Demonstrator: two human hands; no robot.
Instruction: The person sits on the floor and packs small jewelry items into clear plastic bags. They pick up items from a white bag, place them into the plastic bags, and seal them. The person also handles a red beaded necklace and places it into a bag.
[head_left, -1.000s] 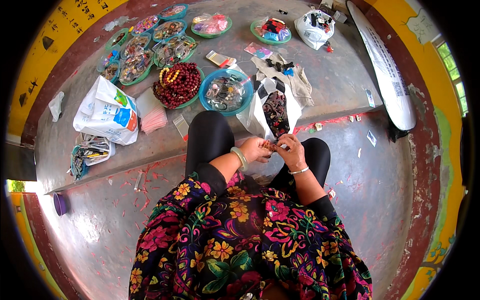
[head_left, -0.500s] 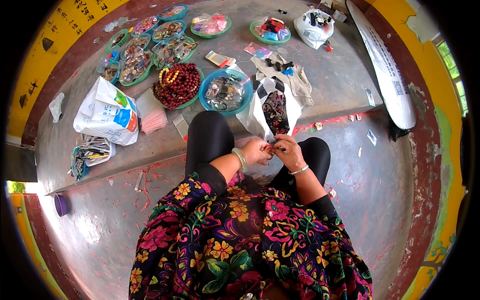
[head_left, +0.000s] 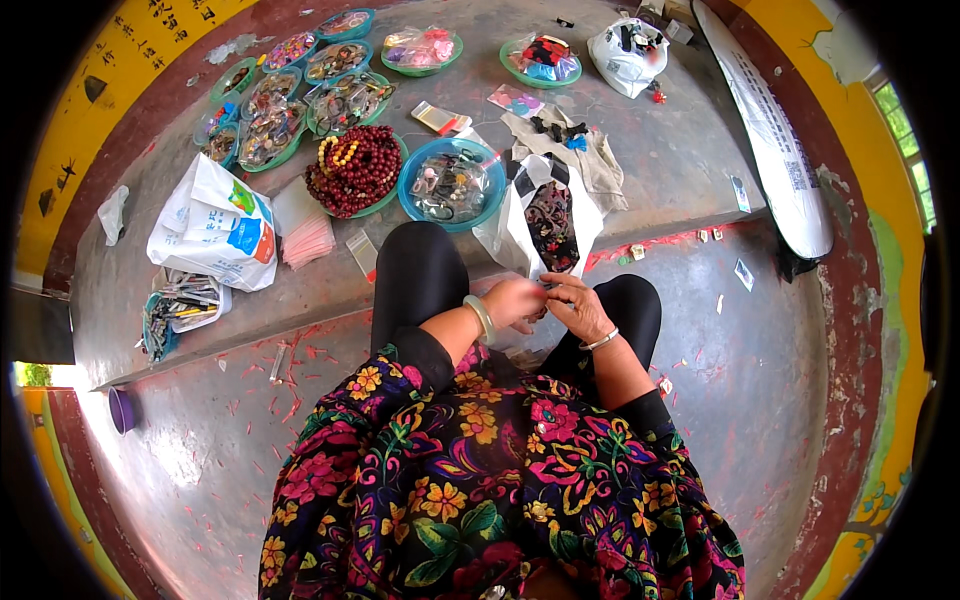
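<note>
My left hand (head_left: pixel 512 302), with a pale bangle on its wrist, is curled closed and slightly blurred. Its fingertips meet those of my right hand (head_left: pixel 582 312), which wears a silver bracelet and is closed in a pinch. Whatever small thing lies between the fingers is hidden. Both hands are above my lap, between my knees. Just beyond them stands an open white plastic bag (head_left: pixel 513 228) with dark patterned contents (head_left: pixel 552 225). Left of that bag, a blue basin (head_left: pixel 403 190) holds small bagged pieces.
Dark red beads (head_left: pixel 370 175) are heaped in a green basin. Several basins of trinkets stand at the far left. A white printed bag (head_left: pixel 205 225) is beside a container of pens (head_left: pixel 190 300). Beige cloth (head_left: pixel 595 170) lies beyond the open bag. A raised step edge (head_left: pixel 690 228) crosses the floor.
My left hand has turned a little and blurred, its fingers drawing over the small reddish piece seen before. The right fingers have shifted slightly. Nothing else has moved.
</note>
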